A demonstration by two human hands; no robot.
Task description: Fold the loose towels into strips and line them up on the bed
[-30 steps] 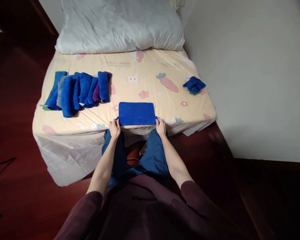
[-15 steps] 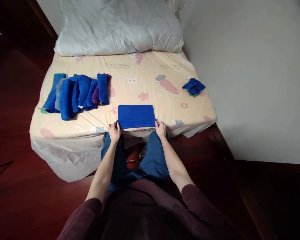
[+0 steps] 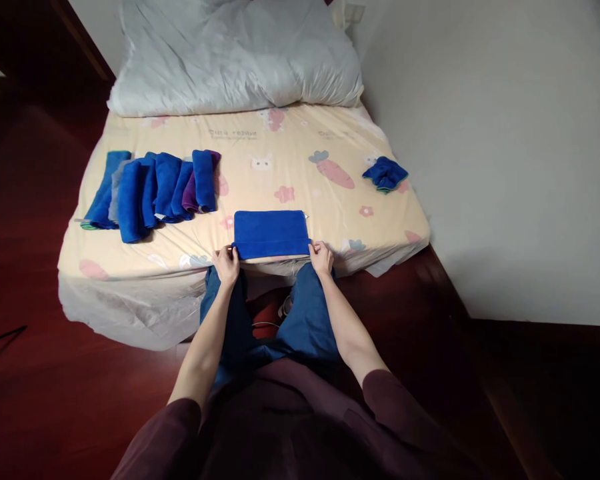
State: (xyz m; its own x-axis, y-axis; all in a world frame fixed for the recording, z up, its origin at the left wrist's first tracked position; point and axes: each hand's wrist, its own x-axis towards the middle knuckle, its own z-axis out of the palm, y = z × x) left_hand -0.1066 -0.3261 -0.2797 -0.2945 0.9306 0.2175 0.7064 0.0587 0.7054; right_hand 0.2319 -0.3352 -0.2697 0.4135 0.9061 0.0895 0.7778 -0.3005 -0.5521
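Observation:
A flat blue cloth (image 3: pixel 271 228) lies on the bed near its front edge, with a strip folded over along the side closest to me. My left hand (image 3: pixel 227 265) pinches the near left corner of this cloth. At the near right corner, my right hand (image 3: pixel 321 258) pinches the end of the same folded strip. To the left lies a row of several rolled cloths (image 3: pixel 167 183), mostly blue, with a grey and a purple one among them. A crumpled blue cloth (image 3: pixel 385 174) with a green edge sits on the right side of the bed.
The bed (image 3: pixel 260 187) has a yellow sheet with carrot and rabbit prints. A thick grey-white quilt (image 3: pixel 235 60) is heaped at its far end. A pale wall (image 3: pixel 505 147) stands at the right, and dark red floor (image 3: pixel 105 400) surrounds the bed.
Both hands keep their pinch on the cloth's near corners. The view has shifted very slightly; nothing else has visibly moved.

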